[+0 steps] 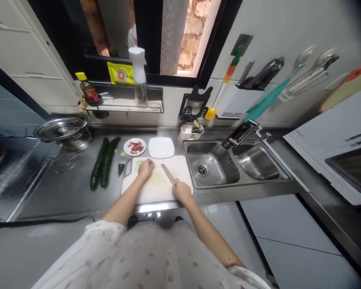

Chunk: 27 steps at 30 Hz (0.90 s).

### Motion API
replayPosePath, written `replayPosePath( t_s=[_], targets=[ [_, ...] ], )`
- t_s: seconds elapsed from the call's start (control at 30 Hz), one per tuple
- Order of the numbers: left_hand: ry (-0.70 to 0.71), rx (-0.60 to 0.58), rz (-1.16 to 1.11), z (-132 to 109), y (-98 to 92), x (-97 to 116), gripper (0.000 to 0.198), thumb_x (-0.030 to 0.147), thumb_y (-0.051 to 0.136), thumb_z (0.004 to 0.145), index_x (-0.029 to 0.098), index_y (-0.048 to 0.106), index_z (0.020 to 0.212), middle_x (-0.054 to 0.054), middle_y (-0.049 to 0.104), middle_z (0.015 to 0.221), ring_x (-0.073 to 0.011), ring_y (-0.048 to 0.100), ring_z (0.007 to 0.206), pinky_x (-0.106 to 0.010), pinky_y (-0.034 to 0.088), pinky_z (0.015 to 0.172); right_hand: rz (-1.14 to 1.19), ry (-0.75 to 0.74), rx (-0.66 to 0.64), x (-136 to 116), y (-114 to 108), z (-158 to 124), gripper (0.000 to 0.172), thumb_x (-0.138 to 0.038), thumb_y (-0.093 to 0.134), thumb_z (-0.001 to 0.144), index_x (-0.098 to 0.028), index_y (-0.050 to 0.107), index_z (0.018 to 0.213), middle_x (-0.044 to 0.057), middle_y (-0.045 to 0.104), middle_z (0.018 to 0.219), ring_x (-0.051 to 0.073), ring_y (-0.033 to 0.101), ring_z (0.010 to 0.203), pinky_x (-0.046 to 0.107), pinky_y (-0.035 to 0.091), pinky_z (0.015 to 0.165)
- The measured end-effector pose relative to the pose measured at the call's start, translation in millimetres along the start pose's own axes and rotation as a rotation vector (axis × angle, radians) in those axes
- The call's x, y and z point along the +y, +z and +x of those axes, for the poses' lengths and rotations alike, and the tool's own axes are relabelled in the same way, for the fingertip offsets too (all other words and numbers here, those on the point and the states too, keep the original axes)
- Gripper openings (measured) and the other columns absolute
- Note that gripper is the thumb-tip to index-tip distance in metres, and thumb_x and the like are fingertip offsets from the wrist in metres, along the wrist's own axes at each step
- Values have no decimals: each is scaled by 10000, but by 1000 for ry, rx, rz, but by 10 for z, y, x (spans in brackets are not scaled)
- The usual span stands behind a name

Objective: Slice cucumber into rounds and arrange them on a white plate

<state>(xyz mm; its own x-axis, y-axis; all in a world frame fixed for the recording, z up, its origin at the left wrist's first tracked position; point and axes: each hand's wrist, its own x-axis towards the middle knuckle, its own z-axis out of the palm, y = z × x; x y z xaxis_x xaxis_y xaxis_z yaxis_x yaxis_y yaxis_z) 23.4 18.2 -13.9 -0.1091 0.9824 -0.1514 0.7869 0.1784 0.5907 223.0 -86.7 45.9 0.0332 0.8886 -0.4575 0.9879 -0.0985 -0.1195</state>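
Observation:
My right hand (182, 191) is closed round the handle of a kitchen knife (167, 173), its blade pointing up and left over the white cutting board (156, 192). At the board's upper left, my left hand (146, 168) has its fingers pinched together, with a pale green cucumber slice (154, 165) showing at the fingertips. More cucumber slices (138, 163) lie on the board just left of that hand, partly covered by it. A cut cucumber end (120, 168) rests beside the board's handle. Two whole cucumbers (104, 164) lie side by side on the counter further left.
Behind the board stand a small plate of chopped red pieces (135, 147) and a white square plate (161, 147). To the right is a double sink (210, 160) with a black faucet (240, 133). A lidded steel pot (63, 130) stands at the back left.

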Motion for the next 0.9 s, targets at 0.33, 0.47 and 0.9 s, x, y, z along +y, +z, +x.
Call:
replayPosePath(
  t_s=[0.33, 0.47, 0.9],
  targets=[
    [-130, -18, -117, -380, -184, -363, 206, 183, 569, 780, 180, 687, 949, -44, 716, 905, -171, 637, 867, -242, 443, 766, -6, -29, 2, 15, -25, 5, 309, -245, 334, 942, -148, 533, 1157, 148, 679, 1008, 224, 646, 937, 299, 436, 746],
    [-128, -14, -100, -489, -192, -459, 218, 178, 564, 783, 193, 684, 964, -34, 711, 895, -163, 638, 862, -232, 437, 769, -20, -46, -4, 26, -38, 13, 317, -243, 331, 942, -144, 527, 1170, 151, 678, 1009, 223, 642, 943, 298, 431, 751],
    [-167, 99, -65, -493, -96, -572, 209, 189, 600, 770, 162, 658, 969, -44, 684, 846, -176, 634, 816, -239, 434, 729, -113, -246, 33, -201, -18, -200, 305, -266, 312, 952, -179, 584, 1058, 118, 687, 946, 215, 643, 894, 288, 414, 727]
  ],
)
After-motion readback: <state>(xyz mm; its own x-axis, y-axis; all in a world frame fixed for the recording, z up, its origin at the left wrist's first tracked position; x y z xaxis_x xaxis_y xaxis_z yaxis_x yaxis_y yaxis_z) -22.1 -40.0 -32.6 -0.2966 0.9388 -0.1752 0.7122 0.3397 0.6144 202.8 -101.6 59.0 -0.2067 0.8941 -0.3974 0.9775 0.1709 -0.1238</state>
